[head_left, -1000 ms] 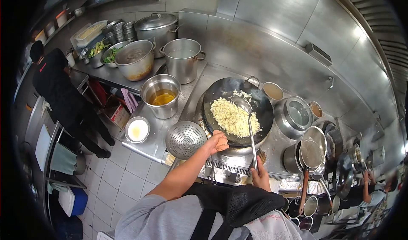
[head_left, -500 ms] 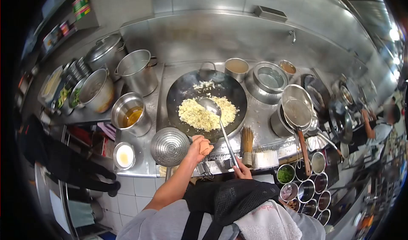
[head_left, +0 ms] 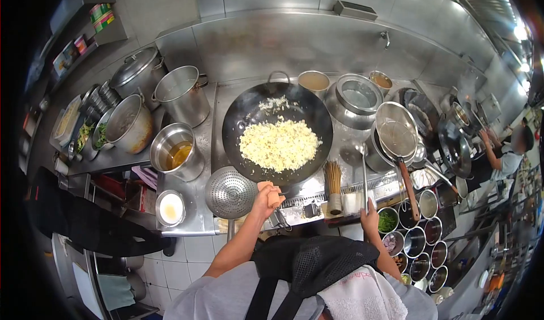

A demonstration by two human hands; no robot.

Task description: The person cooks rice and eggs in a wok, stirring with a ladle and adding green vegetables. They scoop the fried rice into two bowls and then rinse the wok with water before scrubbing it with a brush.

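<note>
Fingers of the left hand [head_left: 262, 203] clench what looks like a folded tan cloth [head_left: 272, 194] at six o'clock of the wok [head_left: 313, 106], pale yellow crumbled food [head_left: 280, 145] at its centre, right hand [head_left: 370, 218] grasping a ladle [head_left: 365, 175] outside its four o'clock rim.

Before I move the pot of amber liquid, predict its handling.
The metal pot looks rigid, unlikely to flex. The amber liquid may slosh, but sits well below the rim. No handle shows, so smooth sides could slip.
</note>
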